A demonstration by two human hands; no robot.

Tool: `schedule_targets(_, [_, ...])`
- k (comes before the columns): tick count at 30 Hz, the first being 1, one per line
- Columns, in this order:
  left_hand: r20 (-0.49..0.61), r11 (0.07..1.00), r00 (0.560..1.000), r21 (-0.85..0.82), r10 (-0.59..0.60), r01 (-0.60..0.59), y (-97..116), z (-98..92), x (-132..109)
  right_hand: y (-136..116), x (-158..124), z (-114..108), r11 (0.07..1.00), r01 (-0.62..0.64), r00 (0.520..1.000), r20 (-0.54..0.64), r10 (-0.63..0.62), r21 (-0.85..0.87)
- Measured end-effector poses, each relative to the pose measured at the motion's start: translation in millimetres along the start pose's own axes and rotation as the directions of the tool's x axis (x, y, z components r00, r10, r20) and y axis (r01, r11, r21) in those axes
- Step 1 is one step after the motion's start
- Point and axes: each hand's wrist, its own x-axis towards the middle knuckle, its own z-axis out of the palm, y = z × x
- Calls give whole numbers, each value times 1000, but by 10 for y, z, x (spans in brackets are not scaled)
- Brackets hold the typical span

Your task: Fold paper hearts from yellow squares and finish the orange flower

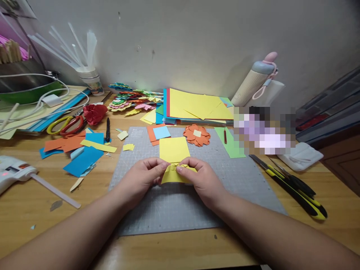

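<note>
The fingers of the left hand (147, 174) and the right hand (203, 180) pinch narrowly on a creased yellow paper (174, 178), which is over the cutting mat (152, 213), near its middle; the thumbs press close together at the paper's upper edge, probably so that the small folds there lie flat and the piece cannot twist; a yellow sheet (173, 148) lies just beyond, seemingly placed within easy reach; the orange paper flower (197, 140) and the blue square (161, 132) rest near the mat's far edge, which appears to spare the middle for handwork; the mat's grid shows from below the hands to its near edge, giving room to draw the wrists back; the utility knife (295, 192) lies just beside the mat's right edge, so a wide rightward sweep calls for care; on the left of the desk (180, 247), the glue gun (14, 168) points its glue stick (56, 190) toward the left forearm, limiting room there.
</note>
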Motion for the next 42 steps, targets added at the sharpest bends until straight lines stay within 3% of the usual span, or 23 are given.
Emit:
schedule_targets(6, [-39, 974, 998, 222, 58, -48, 76, 32, -85, 23, -7, 3, 996, 26, 1000, 12, -25, -89])
schedule_targets(9, [-57, 964, 995, 257, 87, -70, 103, 54, -103, 18, -23, 8, 995, 19, 999, 36, -16, -94])
schedule_targets(19, [-100, 961, 981, 240, 164, -136, 102, 107, -141, 2, -118, 76, 996, 57, 998, 0, -57, -63])
schedule_targets(28, [17, 994, 995, 56, 94, -95, 55, 63, -90, -24, -105, 63, 993, 81, 996, -36, -84, -88])
schedule_targets(42, [-101, 992, 992, 112, 69, -58, 94, 100, -125, -13, -160, 55, 984, 149, 988, 60, -144, -94])
